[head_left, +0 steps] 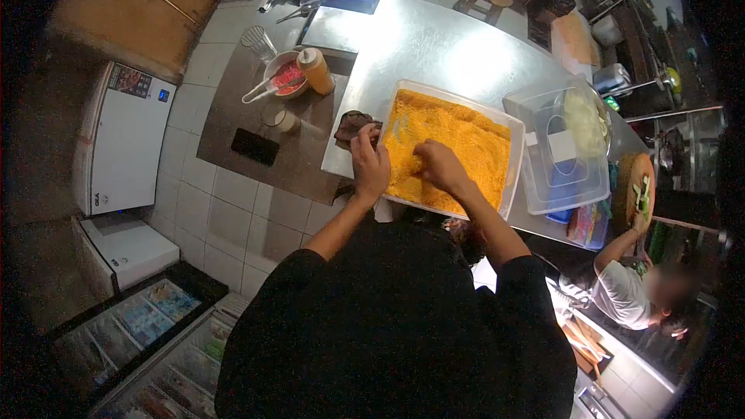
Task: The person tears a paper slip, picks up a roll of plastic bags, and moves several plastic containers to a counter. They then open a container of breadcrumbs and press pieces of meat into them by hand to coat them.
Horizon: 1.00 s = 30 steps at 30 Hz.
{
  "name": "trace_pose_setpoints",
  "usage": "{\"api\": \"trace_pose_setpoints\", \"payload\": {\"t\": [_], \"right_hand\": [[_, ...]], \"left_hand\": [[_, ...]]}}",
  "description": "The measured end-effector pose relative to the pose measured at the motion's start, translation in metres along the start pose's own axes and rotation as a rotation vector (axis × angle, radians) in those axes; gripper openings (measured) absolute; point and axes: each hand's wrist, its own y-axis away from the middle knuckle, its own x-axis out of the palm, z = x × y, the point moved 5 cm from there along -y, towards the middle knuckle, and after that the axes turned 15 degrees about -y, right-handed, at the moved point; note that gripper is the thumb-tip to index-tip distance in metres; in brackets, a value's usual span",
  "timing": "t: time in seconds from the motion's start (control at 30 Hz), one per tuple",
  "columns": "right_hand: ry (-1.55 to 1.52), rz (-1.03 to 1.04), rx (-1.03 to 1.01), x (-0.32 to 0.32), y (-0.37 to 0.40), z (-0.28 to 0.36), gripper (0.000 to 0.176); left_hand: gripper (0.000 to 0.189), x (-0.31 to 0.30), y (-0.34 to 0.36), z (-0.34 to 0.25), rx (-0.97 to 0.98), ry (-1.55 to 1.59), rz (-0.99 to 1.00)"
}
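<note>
Head view: I look down over my own dark sleeves at a steel table [434, 39].
Crumb tray [466, 147]: a shallow, pale rectangular tub filled edge to edge with orange crumbs, at the near edge of the table right in front of me.
Tray's axis: it looks almost square. The slightly longer side seems to run left to right and sits skewed, so the right end lies a little nearer to me and the far left corner points away up the table.
My left hand [371, 163]: at the tray's near left rim with the fingers curled in narrow. I cannot tell whether they grip anything.
My right hand [441, 167]: just beside the left one and over the near middle of the crumbs, fingers bent down into them. Whether it holds something is hidden.
Dark cloth [353, 126]: crumpled on the table, touching the tray's left side, just beyond my left hand.
Clear box [559, 178]: just right of the tray, with something pale inside.
Far left: a bowl of red stuff [287, 77] with an orange bottle [316, 70] beside it, well apart from the tray.
Near right: another person [621, 295] reaches to a round board [635, 186].
</note>
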Motion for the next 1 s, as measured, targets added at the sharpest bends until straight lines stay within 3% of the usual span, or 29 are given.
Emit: {"api": "trace_pose_setpoints", "payload": {"t": [0.07, 0.17, 0.23, 0.33, 0.4, 0.43, 0.5, 0.53, 0.77, 0.83, 0.87, 1.0], "right_hand": [[-0.013, -0.096, 0.035, -0.02, 0.004, 0.002, 0.033], [-0.203, -0.105, 0.182, -0.047, 0.009, 0.006, 0.032], [-0.261, -0.136, 0.136, -0.057, 0.013, 0.005, 0.036], [-0.199, -0.107, 0.174, -0.055, 0.015, -0.003, 0.05], [0.136, -0.031, -0.027, -0.039, 0.021, 0.005, 0.073], [0.136, -0.031, -0.027, -0.034, 0.023, 0.016, 0.073], [0.457, 0.124, 0.212, -0.019, 0.025, 0.034, 0.089], [0.441, 0.087, 0.186, -0.013, 0.024, 0.033, 0.094], [0.276, 0.05, 0.167, -0.007, 0.023, -0.008, 0.079], [0.226, 0.024, 0.12, -0.013, 0.024, -0.02, 0.063], [0.228, 0.025, 0.117, -0.016, 0.025, -0.026, 0.063], [0.008, -0.082, 0.242, -0.043, 0.031, -0.043, 0.05]], "left_hand": [[0.042, 0.002, 0.001, 0.0, 0.004, -0.013, 0.003], [0.043, 0.004, 0.001, 0.005, -0.052, 0.052, 0.001], [0.043, 0.005, 0.0, 0.005, -0.039, 0.022, 0.011], [0.042, 0.004, 0.001, 0.004, -0.023, 0.011, -0.008], [0.042, 0.005, 0.0, 0.005, -0.03, 0.008, 0.0], [0.041, 0.006, 0.0, 0.006, -0.039, 0.001, 0.008], [0.04, 0.006, -0.001, 0.007, -0.029, -0.008, 0.013], [0.039, 0.006, 0.0, 0.006, -0.017, -0.017, 0.018], [0.039, 0.005, 0.001, 0.006, -0.023, 0.023, -0.001], [0.039, 0.005, 0.001, 0.006, -0.031, -0.007, 0.032], [0.039, 0.006, 0.001, 0.008, -0.033, -0.006, 0.028], [0.039, 0.008, 0.001, 0.009, -0.032, 0.022, 0.005]]}}
